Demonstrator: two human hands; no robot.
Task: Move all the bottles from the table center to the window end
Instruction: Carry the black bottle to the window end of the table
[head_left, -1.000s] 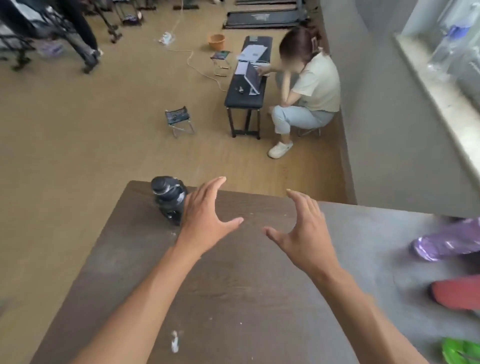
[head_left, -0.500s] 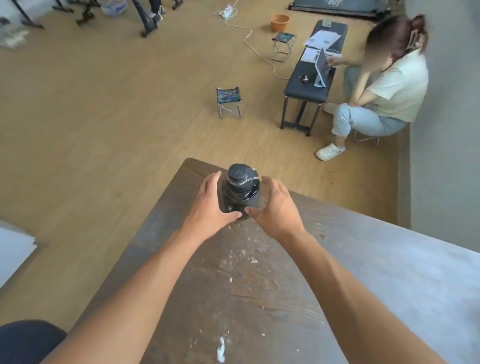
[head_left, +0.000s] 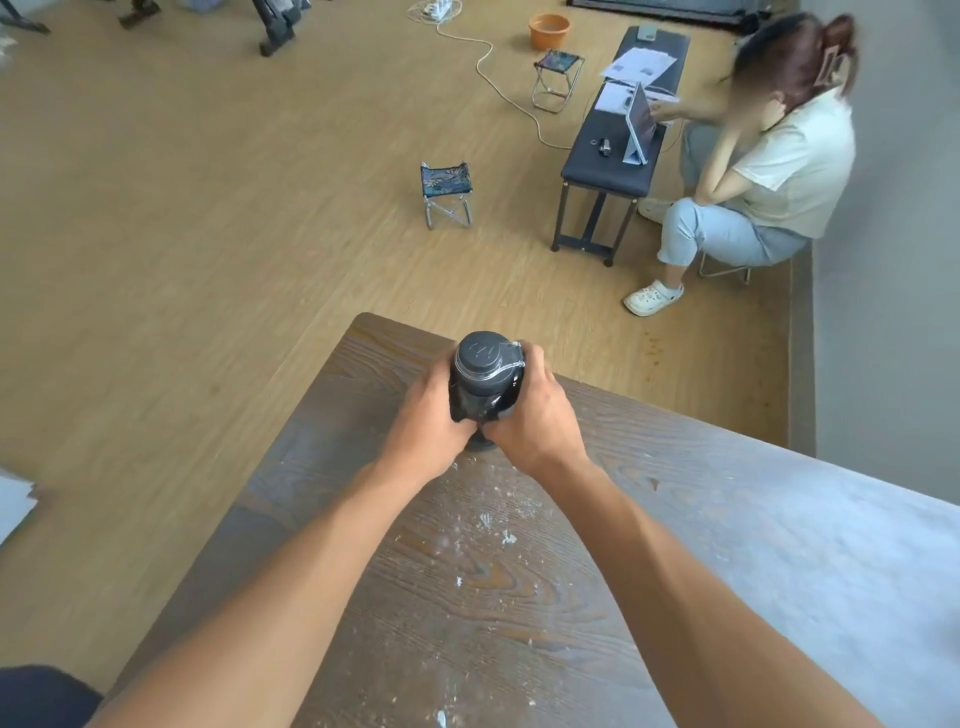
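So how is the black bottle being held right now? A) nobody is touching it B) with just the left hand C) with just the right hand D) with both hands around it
D: the left hand and the right hand both wrap the sides of the black bottle near the corner of the table, a two-handed grip.

A single head-worn wide-angle camera is looking forward and steeply down from above, close over a dark wooden table (head_left: 519, 597) whose far corner is pointing away. Beyond that corner, the view is taking in the wood floor (head_left: 182, 234) further off.
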